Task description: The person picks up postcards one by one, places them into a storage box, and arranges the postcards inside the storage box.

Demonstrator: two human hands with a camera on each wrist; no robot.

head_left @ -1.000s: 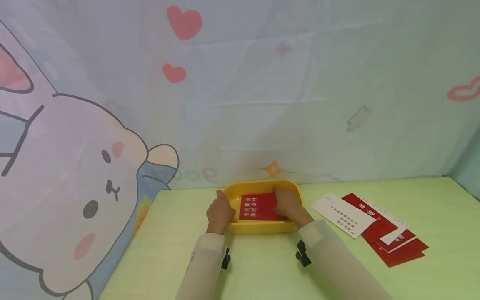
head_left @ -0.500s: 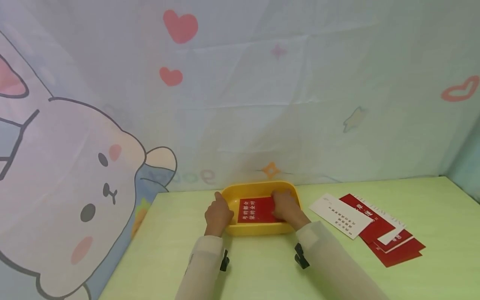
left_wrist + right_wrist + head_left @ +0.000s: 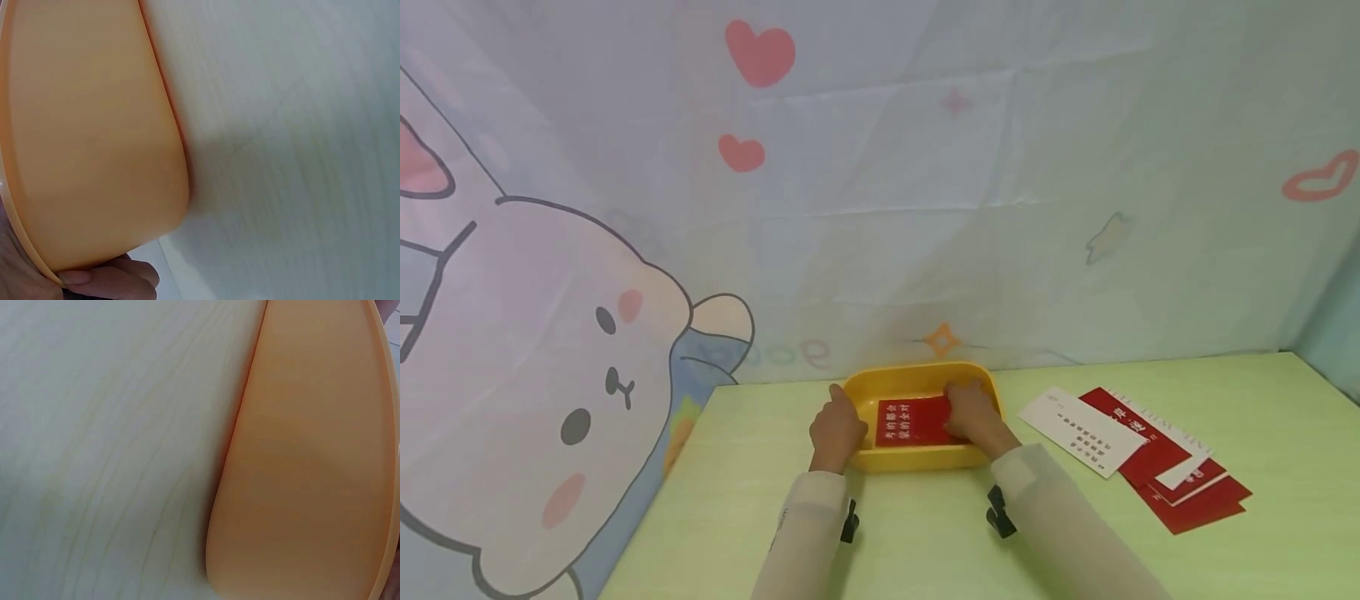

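Note:
A yellow plastic tray [image 3: 917, 459] stands on the table near its back edge. Inside lies a red card [image 3: 910, 423] with white printed characters. My left hand [image 3: 837, 429] grips the tray's left end; the left wrist view shows curled fingers [image 3: 119, 278] under the rim at the corner. My right hand [image 3: 976, 417] reaches over the right side into the tray and holds the card's right end, which it covers. The right wrist view shows mostly the tray's outer wall [image 3: 306, 456], with the hand largely hidden behind the rim.
Right of the tray, several red cards [image 3: 1198, 508] lie overlapping on the light green table [image 3: 737, 517], with a white printed card [image 3: 1082, 432] partly over them. Behind the table hangs a printed cloth [image 3: 887, 250] with hearts and a cartoon rabbit.
The red card has settled slightly lower and flatter in the tray. Both hands keep their places at the tray, and the whole head view has shifted a little.

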